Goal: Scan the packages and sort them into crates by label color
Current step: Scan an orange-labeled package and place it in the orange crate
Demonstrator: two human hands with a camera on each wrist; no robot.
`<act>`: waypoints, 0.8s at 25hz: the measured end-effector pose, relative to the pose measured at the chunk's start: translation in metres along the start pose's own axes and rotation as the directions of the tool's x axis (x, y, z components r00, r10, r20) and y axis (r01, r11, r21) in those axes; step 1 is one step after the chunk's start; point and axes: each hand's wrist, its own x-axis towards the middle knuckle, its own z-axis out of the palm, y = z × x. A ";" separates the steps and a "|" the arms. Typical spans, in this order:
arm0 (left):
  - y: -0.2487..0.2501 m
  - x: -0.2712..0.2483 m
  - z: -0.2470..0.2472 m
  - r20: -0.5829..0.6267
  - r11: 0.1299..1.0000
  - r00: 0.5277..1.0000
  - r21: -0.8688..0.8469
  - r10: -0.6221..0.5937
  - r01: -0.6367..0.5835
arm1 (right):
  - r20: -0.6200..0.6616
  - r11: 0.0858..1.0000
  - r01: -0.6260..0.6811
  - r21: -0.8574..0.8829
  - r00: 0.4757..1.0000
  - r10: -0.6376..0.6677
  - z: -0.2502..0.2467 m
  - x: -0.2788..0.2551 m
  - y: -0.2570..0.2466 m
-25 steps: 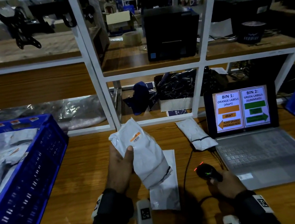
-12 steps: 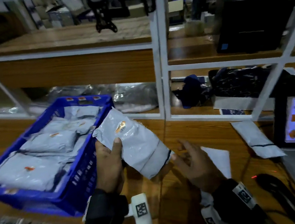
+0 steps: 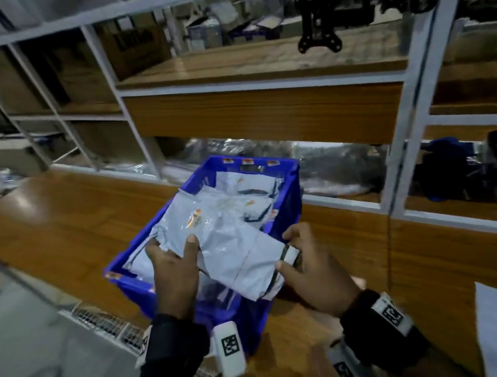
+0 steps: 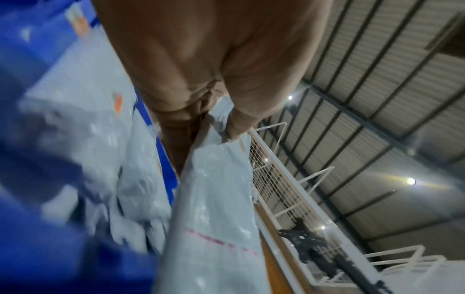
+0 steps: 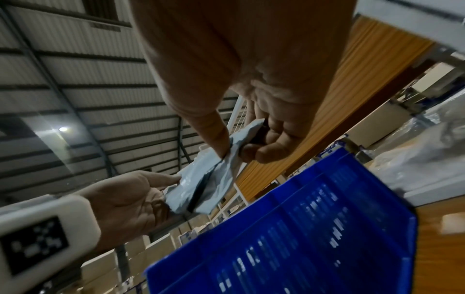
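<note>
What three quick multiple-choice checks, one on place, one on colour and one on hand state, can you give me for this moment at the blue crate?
1. Where is the grey plastic mailer package with the orange label?
A. Held over the blue plastic crate
B. Flat on the wooden table
C. On the upper shelf

2. What colour are the labels seen on the packages in the crate?
A. Green
B. Orange
C. Yellow

3. How is the package held?
A. By the left hand alone
B. By the right hand alone
C. By both hands

Answers: 1 A, since the head view shows it above the crate's near rim; 2 B, from the orange marks on the mailers; 3 C, because each hand pinches one end.
</note>
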 end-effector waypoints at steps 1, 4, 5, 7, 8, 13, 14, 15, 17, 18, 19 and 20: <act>-0.003 0.010 -0.011 -0.028 0.999 1.000 0.037 0.012 -0.011 | 0.018 0.999 0.007 -0.037 1.000 -0.007 0.012 0.009 -0.002; -0.011 0.040 -0.039 -0.096 0.986 0.994 0.165 0.056 -0.040 | 0.110 0.987 0.070 -0.147 0.992 -0.054 0.051 0.040 -0.007; -0.015 0.049 -0.046 -0.098 0.979 0.994 0.203 0.054 -0.033 | 0.135 0.984 0.071 -0.165 0.990 -0.049 0.060 0.050 -0.007; -0.019 0.065 -0.054 -0.087 0.961 0.995 0.274 0.055 -0.030 | 0.100 0.985 0.058 -0.162 0.994 -0.042 0.071 0.067 -0.004; -0.016 0.070 -0.054 -0.060 0.953 0.995 0.299 0.077 -0.055 | 0.050 0.986 0.048 -0.161 0.998 -0.040 0.073 0.076 -0.002; 0.003 0.098 -0.043 0.146 0.899 0.984 0.411 0.099 -0.152 | -0.146 0.991 0.007 -0.137 0.989 -0.027 0.068 0.113 0.007; 0.009 0.105 -0.040 0.181 0.869 0.977 0.459 0.111 -0.184 | -0.183 0.991 0.007 -0.131 0.983 -0.031 0.063 0.120 0.005; 0.013 0.115 -0.037 0.218 0.848 0.971 0.494 0.096 -0.195 | -0.211 0.992 -0.002 -0.127 0.977 -0.025 0.057 0.129 0.005; 0.023 0.132 -0.028 0.308 0.842 0.951 0.509 0.018 -0.181 | -0.241 0.993 -0.036 -0.116 0.971 0.007 0.044 0.145 0.006; 0.028 0.140 -0.021 0.353 0.833 0.935 0.524 -0.023 -0.177 | -0.255 0.991 -0.057 -0.121 0.967 0.025 0.039 0.153 0.009; 0.032 0.149 -0.013 0.386 0.815 0.921 0.551 -0.057 -0.181 | -0.271 0.987 -0.078 -0.141 0.962 0.037 0.035 0.161 0.012; 0.034 0.158 -0.004 0.406 0.797 0.910 0.575 -0.081 -0.186 | -0.285 0.983 -0.085 -0.160 0.958 0.036 0.031 0.170 0.016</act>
